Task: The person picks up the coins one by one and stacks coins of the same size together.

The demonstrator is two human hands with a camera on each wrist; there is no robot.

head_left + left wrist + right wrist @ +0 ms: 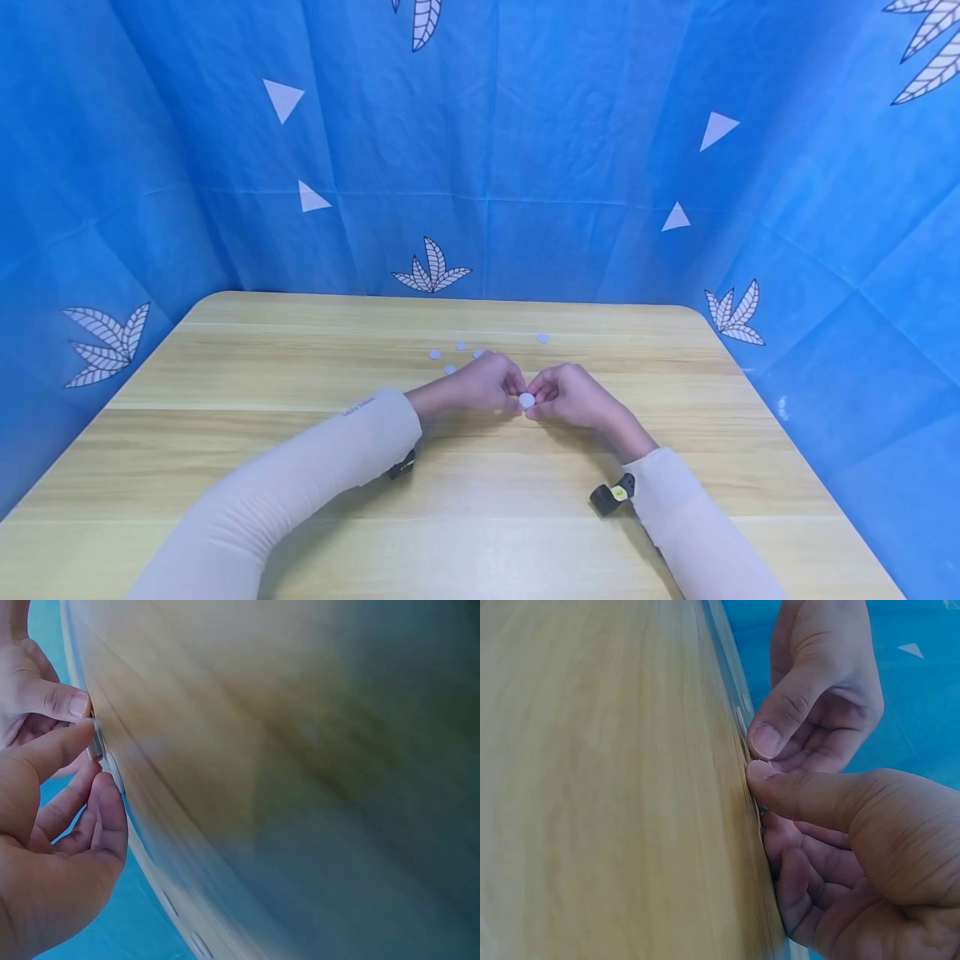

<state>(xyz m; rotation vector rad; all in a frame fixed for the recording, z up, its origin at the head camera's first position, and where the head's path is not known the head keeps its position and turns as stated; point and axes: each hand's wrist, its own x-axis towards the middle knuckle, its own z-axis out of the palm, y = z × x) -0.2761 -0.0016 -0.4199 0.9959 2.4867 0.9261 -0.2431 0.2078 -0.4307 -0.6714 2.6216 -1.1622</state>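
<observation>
Both hands meet over the middle of the wooden table, at a small round white disc [527, 401]. My left hand [491, 383] pinches it from the left side, thumb and fingers curled. From the right side, my right hand [573, 396] pinches the same disc with thumb and index finger at its rim. Seen edge-on in the left wrist view, the piece [96, 744] shows layered lines between the fingertips, low over the tabletop. In the right wrist view the thumbs nearly touch and mostly hide it.
Several more white discs lie flat beyond the left hand, among them one disc [435, 355] at the left and another disc [461, 346] behind. A further disc [542, 338] lies apart, farther back. Blue patterned cloth [487, 150] surrounds the table [480, 517] at the back and sides.
</observation>
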